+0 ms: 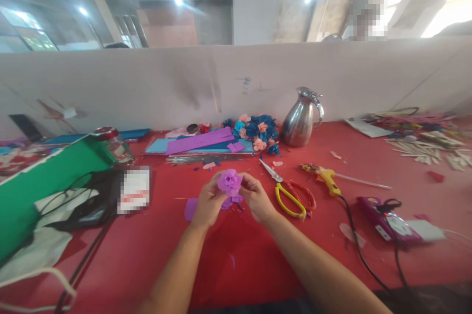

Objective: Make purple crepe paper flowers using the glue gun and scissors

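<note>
Head view: flower (230, 181) is at centre, held up over the red bench (147, 265) btwn both hands. L hand (209, 202) at its 8 o'clock, fingers pinched on the petals; R hand (257, 198) at its 4 o'clock, fingertips clamped on the petal edge.

Containers, clock from flower: steel jug (299, 122) at 1–2 o'clock, upright, contents hidden; clear jar (117, 149) w/ red lid at 9–10 o'clock, contents too blurred to tell.

Flower's open face points up & twd the camera; stem hidden, so can't tell long axis. Petals purple, thin, crinkly, layered in a rough round w/ a tight centre.

Matls: flat purple strip (201, 140) at 11 o'clock on blue sheets (157, 146); bunch of ruffled blue & peach blooms (258, 129) at 1 o'clock; purple scrap (190, 210) at 8 o'clock, near L hand. Scissors (289, 193) at 3 o'clock: metal blades, one yellow & one red loop handle. Further out at 3, yellow glue gun (326, 180) w/ clear stick.
</note>
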Action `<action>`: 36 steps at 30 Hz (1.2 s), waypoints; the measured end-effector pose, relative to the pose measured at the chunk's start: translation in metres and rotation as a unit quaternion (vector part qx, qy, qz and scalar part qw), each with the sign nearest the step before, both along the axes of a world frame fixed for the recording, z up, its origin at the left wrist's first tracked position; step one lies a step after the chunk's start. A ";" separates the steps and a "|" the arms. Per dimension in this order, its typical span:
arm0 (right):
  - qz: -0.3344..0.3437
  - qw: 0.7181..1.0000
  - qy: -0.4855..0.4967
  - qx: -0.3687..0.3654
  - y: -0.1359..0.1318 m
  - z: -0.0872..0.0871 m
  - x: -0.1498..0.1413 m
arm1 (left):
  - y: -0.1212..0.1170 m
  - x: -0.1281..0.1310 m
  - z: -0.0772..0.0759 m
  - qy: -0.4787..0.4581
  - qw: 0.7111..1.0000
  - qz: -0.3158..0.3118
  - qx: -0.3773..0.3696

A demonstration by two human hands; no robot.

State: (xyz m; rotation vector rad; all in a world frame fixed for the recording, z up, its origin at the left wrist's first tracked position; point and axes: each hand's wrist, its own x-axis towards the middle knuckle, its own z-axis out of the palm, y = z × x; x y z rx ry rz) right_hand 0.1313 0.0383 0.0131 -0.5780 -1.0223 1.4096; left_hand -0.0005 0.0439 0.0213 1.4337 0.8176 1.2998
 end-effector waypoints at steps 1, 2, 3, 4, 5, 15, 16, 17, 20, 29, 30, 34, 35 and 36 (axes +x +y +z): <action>-0.004 1.000 -0.002 -0.004 0.000 0.000 0.000 | 0.000 0.000 0.001 0.010 1.000 0.006 -0.004; -0.009 1.000 -0.003 -0.008 0.001 0.001 -0.001 | 0.000 0.000 0.001 0.015 1.000 0.011 -0.010; -0.015 1.000 -0.004 -0.014 0.001 0.001 -0.001 | -0.001 0.000 0.002 0.015 1.000 0.015 -0.016; -0.022 1.000 -0.005 -0.017 0.002 0.001 -0.001 | -0.001 0.001 0.002 0.009 1.000 0.016 -0.024; -0.030 0.999 -0.008 -0.019 0.002 0.001 -0.001 | -0.001 0.002 0.002 -0.003 0.999 0.016 -0.033; -0.155 0.979 -0.131 0.021 0.005 -0.004 0.000 | -0.002 0.011 0.005 -0.152 0.982 -0.008 -0.111; -0.161 0.977 -0.140 0.023 0.005 -0.005 0.000 | -0.002 0.011 0.005 -0.159 0.980 -0.011 -0.115; -0.164 0.975 -0.146 0.025 0.005 -0.005 0.000 | -0.002 0.012 0.005 -0.167 0.979 -0.014 -0.120; -0.153 0.978 -0.140 0.019 0.005 -0.005 -0.001 | -0.003 0.014 0.006 -0.190 0.971 -0.018 -0.144; -0.112 0.987 -0.117 -0.020 0.004 -0.002 -0.002 | -0.003 0.013 0.006 -0.201 0.961 -0.028 -0.187; -0.111 0.986 -0.120 -0.023 0.004 -0.002 -0.002 | -0.003 0.013 0.006 -0.202 0.961 -0.030 -0.188; -0.102 0.988 -0.107 -0.038 0.004 -0.001 -0.002 | -0.005 0.015 0.009 -0.214 0.956 -0.042 -0.196; -0.102 0.988 -0.104 -0.041 0.004 -0.001 -0.001 | -0.005 0.016 0.010 -0.217 0.955 -0.044 -0.199; -0.103 0.988 -0.102 -0.044 0.004 -0.001 -0.001 | -0.006 0.016 0.011 -0.218 0.954 -0.044 -0.202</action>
